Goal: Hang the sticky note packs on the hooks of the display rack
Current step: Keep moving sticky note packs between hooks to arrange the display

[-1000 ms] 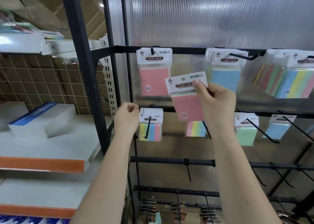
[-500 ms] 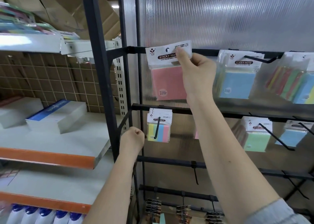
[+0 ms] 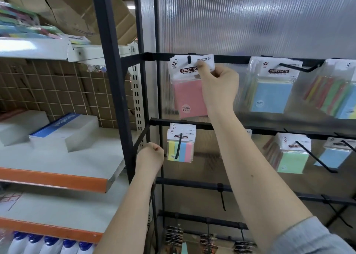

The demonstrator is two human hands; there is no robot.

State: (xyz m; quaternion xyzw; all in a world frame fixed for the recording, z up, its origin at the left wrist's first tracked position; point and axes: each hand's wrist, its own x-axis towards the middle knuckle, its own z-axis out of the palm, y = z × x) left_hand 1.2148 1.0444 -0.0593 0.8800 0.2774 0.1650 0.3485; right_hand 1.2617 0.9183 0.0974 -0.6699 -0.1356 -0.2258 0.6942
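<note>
Ribbed panel behind | pink sticky note pack (image 3: 189, 91), seemingly hooked | right hand (image 3: 218, 86) pinches header

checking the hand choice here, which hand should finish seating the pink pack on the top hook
Right. The right hand already pinches the pink pack at the hook; the left hand is a low fist.

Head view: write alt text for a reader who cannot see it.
The right hand pinches a pink sticky note pack by its header card, threaded on a top-row hook of the black display rack. The left hand hangs fisted lower down.
</note>
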